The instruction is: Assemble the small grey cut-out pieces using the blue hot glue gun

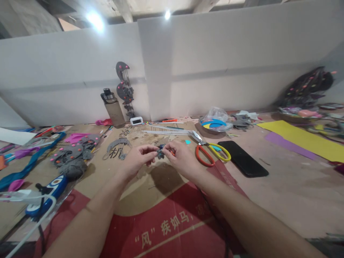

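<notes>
Above the cardboard, my left hand (138,157) and my right hand (180,154) meet with fingertips pinched on a small dark grey piece (160,154) with a hint of blue on it. Its exact kind is too small to make out. Something orange shows beside my right fingers. Scissors (205,156) with one red and one yellow handle lie to the right of my right hand, blades apart. A grey curved cut-out with thin strands (117,148) lies on the cardboard left of my left hand.
A black phone (243,157) lies right of the scissors. At the back stand a bottle (114,109), a small white clock (136,121) and a bowl (212,131) with plastic wrap. Grey pieces with pink dots (76,152) and a white cable (40,215) are on the left.
</notes>
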A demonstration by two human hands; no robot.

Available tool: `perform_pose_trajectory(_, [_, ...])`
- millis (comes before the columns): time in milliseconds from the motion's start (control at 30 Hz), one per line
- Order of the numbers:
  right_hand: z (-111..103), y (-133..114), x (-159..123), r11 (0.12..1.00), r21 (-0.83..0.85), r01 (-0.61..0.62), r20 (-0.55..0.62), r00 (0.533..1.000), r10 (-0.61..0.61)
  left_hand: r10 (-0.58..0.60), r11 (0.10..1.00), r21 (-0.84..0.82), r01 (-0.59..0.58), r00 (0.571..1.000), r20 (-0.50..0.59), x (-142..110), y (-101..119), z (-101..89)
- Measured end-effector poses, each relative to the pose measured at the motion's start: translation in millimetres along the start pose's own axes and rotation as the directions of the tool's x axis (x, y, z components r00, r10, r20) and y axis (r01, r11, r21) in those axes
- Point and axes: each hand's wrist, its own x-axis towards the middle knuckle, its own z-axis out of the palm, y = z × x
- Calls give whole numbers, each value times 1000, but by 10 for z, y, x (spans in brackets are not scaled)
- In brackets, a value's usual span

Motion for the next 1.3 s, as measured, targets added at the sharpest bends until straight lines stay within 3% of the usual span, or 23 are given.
perform_pose_trajectory(200, [-13,-78,-36,991,-132,28,48,999,-22,49,954,297,-31,997,-53,-35,37,89])
perform_pose_trajectory(400, [38,-86,-80,965,-246,95,63,995,-82,139,916,389,-98,987,-78,-48,36,128])
perform_pose_trajectory(600, [60,-124,-91,990,-124,65,32,998,-61,208,883,449,-133,970,-123,-44,28,115])
perform_pose_trajectory(767, [105,-157,-92,1000,28,5,-69,998,-3,143,949,310,-61,958,-249,-4,12,84])
perform_pose_trajectory(933, [182,-142,-125,986,164,-38,-31,999,43,93,995,64,-78,957,-273,49,-71,74])
perform_pose_trajectory(1067, [244,-119,-152,970,243,-29,1,1000,30,50,976,-186,-113,947,-317,81,-76,38])
perform_pose_trajectory(1200, [302,-152,-219,976,191,105,59,991,-118,20,918,-348,-191,898,-440,159,-61,-181])
perform_pose_trajectory(1300, [286,-256,-316,940,134,312,204,920,-335,-30,862,-439,-255,838,-545,226,-47,-421])
